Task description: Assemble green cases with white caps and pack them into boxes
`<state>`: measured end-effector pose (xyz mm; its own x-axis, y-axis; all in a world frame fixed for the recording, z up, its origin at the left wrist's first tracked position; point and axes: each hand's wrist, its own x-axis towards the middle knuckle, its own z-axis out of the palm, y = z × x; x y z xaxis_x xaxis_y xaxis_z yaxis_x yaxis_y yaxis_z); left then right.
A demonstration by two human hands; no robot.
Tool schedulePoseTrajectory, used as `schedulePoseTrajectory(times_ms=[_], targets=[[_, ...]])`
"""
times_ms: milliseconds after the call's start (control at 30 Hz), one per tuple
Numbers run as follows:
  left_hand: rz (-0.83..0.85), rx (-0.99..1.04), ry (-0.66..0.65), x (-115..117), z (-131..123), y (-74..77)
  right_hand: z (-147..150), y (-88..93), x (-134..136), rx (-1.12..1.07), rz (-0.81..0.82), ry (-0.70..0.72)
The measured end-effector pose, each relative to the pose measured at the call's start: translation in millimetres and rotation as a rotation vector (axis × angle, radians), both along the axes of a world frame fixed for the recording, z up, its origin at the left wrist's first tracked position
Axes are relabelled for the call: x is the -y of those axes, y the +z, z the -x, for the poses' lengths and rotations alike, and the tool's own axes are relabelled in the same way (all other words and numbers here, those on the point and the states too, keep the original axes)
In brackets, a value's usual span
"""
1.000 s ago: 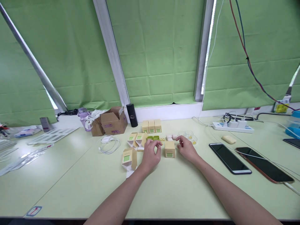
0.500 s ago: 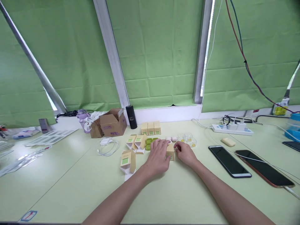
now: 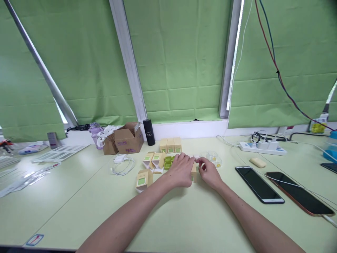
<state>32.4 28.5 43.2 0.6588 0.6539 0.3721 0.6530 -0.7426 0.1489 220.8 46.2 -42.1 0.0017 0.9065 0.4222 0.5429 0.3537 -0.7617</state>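
Observation:
A small tan cardboard box [image 3: 194,173] stands on the table, partly covered by my hands. My left hand [image 3: 181,171] is curled over its top and left side, gripping it. From the right, my right hand [image 3: 209,173] has its bent fingertips pinched at the box's upper edge; what exactly they hold there is hidden. Just left of my left hand sit green square containers [image 3: 167,164]. Two open cardboard boxes [image 3: 158,160] with raised flaps lie further left, and another open box [image 3: 143,180] is nearer me. Clear round cups [image 3: 216,161] with yellow bits stand behind my right hand.
Three closed boxes [image 3: 170,145] stand in a row at the back. A black bottle [image 3: 149,133] and a brown carton [image 3: 129,138] are left of them. Two phones [image 3: 259,184], a cream oval case [image 3: 258,162] and a power strip [image 3: 263,149] with cables lie right.
My left hand has rolled over the box, its fingers moving right toward my right fingertips. My right hand stays beside the box's top edge. The whole view has shifted slightly.

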Motion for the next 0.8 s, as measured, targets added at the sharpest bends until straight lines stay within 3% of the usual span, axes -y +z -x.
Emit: schedulePoseTrajectory(times_ms=[100,167,333,533,667,800], targets=[[0.002,0.046,0.026,6.0,7.1,-1.4,0.4,9.4,9.1,-0.147,-0.058,0.202],[-0.002,0.116,0.042,9.9,13.8,-5.5,2.3,13.1,14.5,-0.122,-0.048,0.265],[-0.018,0.323,0.123,14.4,33.0,-20.4,9.0,13.7,19.3,0.051,0.013,0.189],[-0.060,0.489,0.145,14.4,44.7,-26.9,5.2,21.6,8.5,-0.063,0.026,0.191],[-0.076,0.488,0.134,14.9,44.9,-29.7,-4.6,35.4,-13.4,-0.112,-0.004,0.063],[-0.086,0.454,0.124,14.6,44.8,-33.4,-15.9,52.7,-48.2,0.011,-0.020,-0.007]])
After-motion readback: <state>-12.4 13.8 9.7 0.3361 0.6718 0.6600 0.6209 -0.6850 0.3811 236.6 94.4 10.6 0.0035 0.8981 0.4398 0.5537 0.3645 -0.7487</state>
